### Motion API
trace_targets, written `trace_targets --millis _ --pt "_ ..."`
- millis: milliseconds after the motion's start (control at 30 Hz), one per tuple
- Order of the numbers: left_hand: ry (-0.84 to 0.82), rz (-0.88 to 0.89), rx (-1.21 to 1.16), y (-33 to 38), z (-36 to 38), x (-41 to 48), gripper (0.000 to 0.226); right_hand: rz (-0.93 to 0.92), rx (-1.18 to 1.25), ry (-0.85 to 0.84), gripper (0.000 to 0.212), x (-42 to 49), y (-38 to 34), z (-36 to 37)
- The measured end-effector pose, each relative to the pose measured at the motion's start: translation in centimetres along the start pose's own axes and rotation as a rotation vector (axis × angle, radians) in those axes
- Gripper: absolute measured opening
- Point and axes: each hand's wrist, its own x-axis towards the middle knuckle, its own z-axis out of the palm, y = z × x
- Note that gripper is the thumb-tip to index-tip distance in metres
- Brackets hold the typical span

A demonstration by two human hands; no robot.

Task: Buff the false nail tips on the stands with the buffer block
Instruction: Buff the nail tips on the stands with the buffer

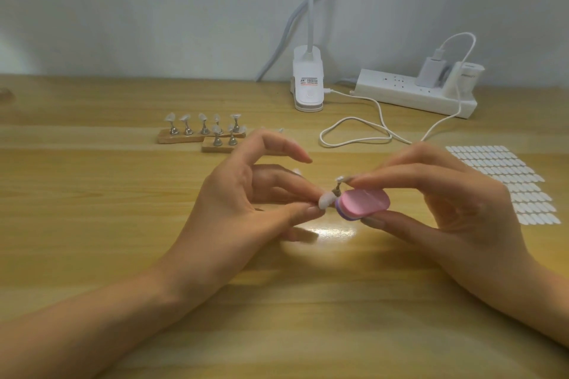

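False nail tip (325, 200), white and oval, sits on a small metal stand (336, 191) held above the middle of the wooden table (92, 224). The left hand (243, 203) pinches it between thumb and fingertips; the other fingers are spread. At about three o'clock of the tip, touching or just beside it, the right hand (455, 203) is clamped on one pink buffer block (366, 203) with a purple layer on its edge.

At eleven o'clock, two wooden bases (181, 137) carry seven stands that can be counted, each with a clear tip; more may be hidden behind the left hand. At twelve o'clock stands one white clip lamp (308, 83) with a label whose print is too small to read. At one o'clock lies one white power strip (412, 91) with two plugs, one bearing faint unreadable lettering. At three o'clock lies a sheet of white adhesive tabs (508, 181), too many to count.
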Motion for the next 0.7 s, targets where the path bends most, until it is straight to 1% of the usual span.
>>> trace_targets --millis 100,267,367,467,567,700 --pt "0.013 0.012 0.062 -0.26 0.00 0.10 0.047 -0.022 -0.024 -0.010 0.024 0.06 -0.11 -0.04" --pt "0.000 0.021 0.084 -0.31 0.02 0.12 0.055 -0.094 -0.051 -0.046 0.020 0.50 -0.36 0.24" --pt "-0.001 0.019 0.100 -0.34 0.10 0.04 0.054 -0.079 -0.054 -0.055 0.020 0.77 -0.31 0.27" --pt "0.002 0.014 0.116 -0.26 0.17 0.00 0.052 -0.117 -0.069 -0.083 0.017 0.91 -0.37 0.24" --pt "0.012 -0.005 0.131 -0.37 0.08 0.04 0.051 -0.097 -0.077 -0.063 0.017 0.85 -0.54 0.34" --pt "-0.006 0.007 0.160 -0.38 0.13 0.04 0.048 -0.122 -0.097 -0.081 0.016 0.84 -0.60 0.48"
